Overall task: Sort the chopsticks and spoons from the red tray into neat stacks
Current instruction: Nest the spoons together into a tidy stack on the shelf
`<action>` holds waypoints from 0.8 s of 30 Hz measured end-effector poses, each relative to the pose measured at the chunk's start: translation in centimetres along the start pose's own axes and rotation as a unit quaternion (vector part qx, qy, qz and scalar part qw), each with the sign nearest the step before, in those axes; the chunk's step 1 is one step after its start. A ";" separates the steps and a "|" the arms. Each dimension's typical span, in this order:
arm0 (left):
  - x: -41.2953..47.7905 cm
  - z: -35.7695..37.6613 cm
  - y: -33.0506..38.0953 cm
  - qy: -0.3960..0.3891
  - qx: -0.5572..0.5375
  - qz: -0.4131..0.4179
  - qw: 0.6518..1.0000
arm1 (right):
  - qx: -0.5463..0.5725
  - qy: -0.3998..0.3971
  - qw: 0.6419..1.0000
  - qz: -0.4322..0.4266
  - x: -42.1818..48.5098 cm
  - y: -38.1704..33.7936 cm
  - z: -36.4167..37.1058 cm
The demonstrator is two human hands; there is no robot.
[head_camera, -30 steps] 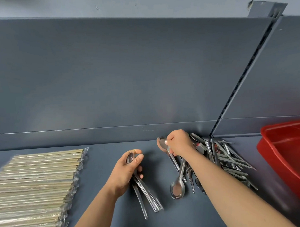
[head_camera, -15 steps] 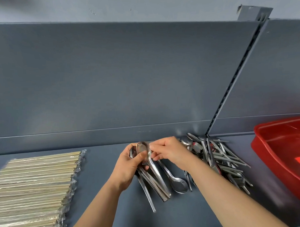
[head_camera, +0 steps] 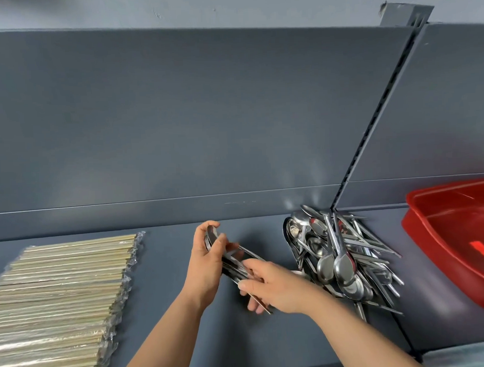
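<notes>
Head view looks down on a dark blue-grey tabletop (head_camera: 168,295) backed by a panel of the same colour. Near the middle, the left hand (head_camera: 208,264) curls around the bowl ends of a nested bundle of shiny steel spoons (head_camera: 232,262), thumb pressed across them. The right hand (head_camera: 277,289) closes on the handle ends of that same bundle, fingers wrapped underneath. Just to the right lies a loose, tangled heap of steel spoons (head_camera: 339,262) against the back panel, bowls and handles crossing. At far right sits the red plastic tray (head_camera: 429,245), well apart from both hands. On the left, rows of pale chopsticks in clear wrappers (head_camera: 61,294) lie side by side.
</notes>
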State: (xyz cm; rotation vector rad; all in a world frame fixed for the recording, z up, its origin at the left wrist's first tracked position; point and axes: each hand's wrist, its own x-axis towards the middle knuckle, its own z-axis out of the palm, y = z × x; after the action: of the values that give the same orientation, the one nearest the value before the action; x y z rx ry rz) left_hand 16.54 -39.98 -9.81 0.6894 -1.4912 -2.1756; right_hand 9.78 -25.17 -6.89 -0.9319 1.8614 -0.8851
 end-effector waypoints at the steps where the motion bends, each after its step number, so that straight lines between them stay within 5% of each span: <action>1: -0.2 0.0 0.0 -0.004 -0.002 -0.007 1.000 | 0.008 -0.005 1.000 -0.001 -0.3 -0.2 0.0; 9: -0.9 -0.7 0.7 -0.050 -0.001 -0.050 0.997 | 0.063 -0.035 0.997 -0.010 -2.1 0.0 0.4; 17: -1.1 -1.8 1.7 -0.158 0.037 0.008 0.987 | 0.173 0.014 0.985 -0.010 -2.9 0.5 0.9; 24: -1.8 -1.0 2.1 -0.097 -0.017 0.038 0.994 | 0.250 0.041 0.967 -0.034 -3.0 0.5 1.5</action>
State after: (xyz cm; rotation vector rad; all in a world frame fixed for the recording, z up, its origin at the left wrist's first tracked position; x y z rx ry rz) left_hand 18.67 -40.38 -7.88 0.4124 -1.5442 -2.2568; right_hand 12.04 -22.67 -6.78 -0.6506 1.5644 -1.3730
